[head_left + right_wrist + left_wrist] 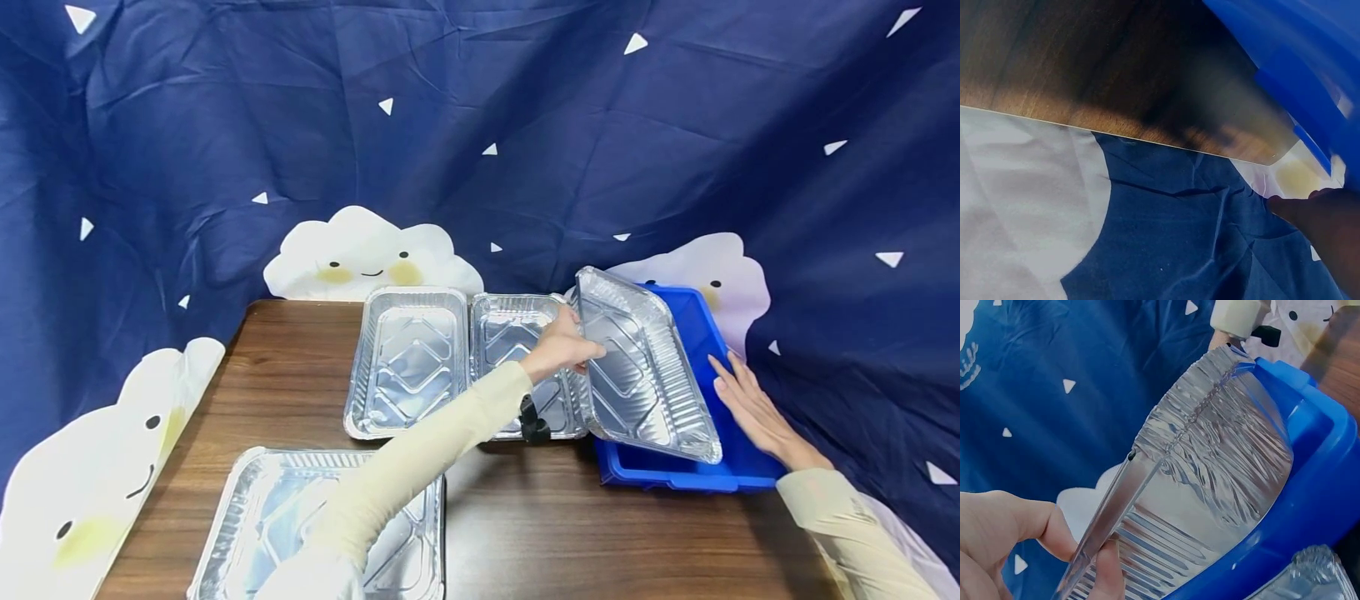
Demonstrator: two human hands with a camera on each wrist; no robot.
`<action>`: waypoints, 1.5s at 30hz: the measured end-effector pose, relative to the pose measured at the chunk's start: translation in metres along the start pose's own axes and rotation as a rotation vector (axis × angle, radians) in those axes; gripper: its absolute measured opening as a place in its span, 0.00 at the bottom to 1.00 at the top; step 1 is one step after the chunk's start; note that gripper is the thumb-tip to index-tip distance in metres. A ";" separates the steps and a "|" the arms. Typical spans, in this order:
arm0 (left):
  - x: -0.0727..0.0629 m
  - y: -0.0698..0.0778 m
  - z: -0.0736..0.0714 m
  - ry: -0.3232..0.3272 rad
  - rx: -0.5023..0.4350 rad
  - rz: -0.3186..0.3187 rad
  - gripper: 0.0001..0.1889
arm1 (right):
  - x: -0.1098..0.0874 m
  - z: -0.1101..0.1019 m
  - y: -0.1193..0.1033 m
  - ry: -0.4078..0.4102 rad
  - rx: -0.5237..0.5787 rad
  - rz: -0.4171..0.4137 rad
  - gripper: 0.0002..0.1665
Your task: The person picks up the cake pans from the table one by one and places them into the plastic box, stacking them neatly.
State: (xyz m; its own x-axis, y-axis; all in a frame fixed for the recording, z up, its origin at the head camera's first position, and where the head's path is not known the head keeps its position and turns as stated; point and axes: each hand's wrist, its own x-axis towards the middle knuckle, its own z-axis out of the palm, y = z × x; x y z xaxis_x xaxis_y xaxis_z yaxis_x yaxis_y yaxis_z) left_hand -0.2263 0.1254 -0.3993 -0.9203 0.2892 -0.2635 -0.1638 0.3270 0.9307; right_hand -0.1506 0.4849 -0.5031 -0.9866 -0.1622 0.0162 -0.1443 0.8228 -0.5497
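My left hand (562, 342) pinches the long left rim of a foil tray (637, 367) between thumb and fingers. The tray is tilted, its left side raised and its right side low over the blue bin (667, 480). In the left wrist view, the pinched rim and ribbed wall of the foil tray (1222, 469) show close up, with the blue bin (1329, 462) beneath. My right hand (757, 412) rests at the bin's right edge with its fingers extended. Only part of the right hand (1329, 219) shows in the right wrist view, beside the bin.
Two foil trays, one at the back middle (412, 358) and its neighbour (498, 321), lie side by side left of the bin. Another foil tray (277, 508) lies front left, partly under my left arm. A dark blue cloth (480, 100) hangs behind the wooden table (525, 517).
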 end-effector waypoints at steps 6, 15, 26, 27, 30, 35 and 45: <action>0.008 0.001 0.018 0.012 -0.017 -0.019 0.28 | 0.002 0.000 -0.002 -0.015 -0.018 0.022 0.37; 0.013 -0.004 0.041 0.052 0.026 -0.027 0.24 | 0.002 0.004 -0.001 -0.024 -0.025 0.030 0.37; 0.054 -0.041 0.086 0.122 0.078 0.003 0.27 | 0.001 0.005 -0.001 -0.022 -0.019 0.021 0.37; 0.065 -0.051 0.094 0.136 0.096 0.006 0.28 | 0.001 0.005 -0.001 -0.022 -0.020 0.021 0.37; 0.100 -0.082 0.118 0.181 0.163 0.026 0.31 | 0.001 0.003 -0.002 -0.024 -0.023 0.026 0.37; 0.123 -0.101 0.137 0.197 0.210 0.005 0.35 | 0.002 0.002 -0.004 -0.020 -0.029 0.028 0.37; 0.137 -0.112 0.145 0.083 0.255 -0.027 0.32 | 0.003 0.003 -0.003 0.005 -0.044 0.006 0.36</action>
State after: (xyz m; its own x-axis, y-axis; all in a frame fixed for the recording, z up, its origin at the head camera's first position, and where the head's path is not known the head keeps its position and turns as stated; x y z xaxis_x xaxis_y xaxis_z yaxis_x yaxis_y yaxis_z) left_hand -0.2828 0.2595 -0.5763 -0.9446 0.2058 -0.2556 -0.1032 0.5529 0.8268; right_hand -0.1524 0.4804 -0.5042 -0.9878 -0.1549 0.0171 -0.1417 0.8467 -0.5129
